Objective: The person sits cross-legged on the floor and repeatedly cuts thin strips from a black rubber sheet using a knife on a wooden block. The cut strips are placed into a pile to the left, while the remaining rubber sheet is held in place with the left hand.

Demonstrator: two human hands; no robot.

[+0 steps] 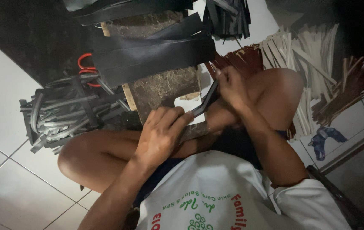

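I sit cross-legged on a white tiled floor. My left hand (161, 135) presses down on the near end of a narrow dark strip (207, 99), beside a small white piece (186, 103) on a worn wooden block (160, 87). My right hand (232, 85) grips the far end of the same strip above my knee, and the strip runs taut between the two hands. In this dim light I cannot tell whether the left hand also holds a blade.
Wide black bands (148, 59) lie across the block. Red-handled scissors (86, 64) and a heap of grey-black strips (62, 111) sit left. Pale slats (307, 51), brown slats (345, 87), a blue object (324, 138) and a dark metal frame (354, 149) are right.
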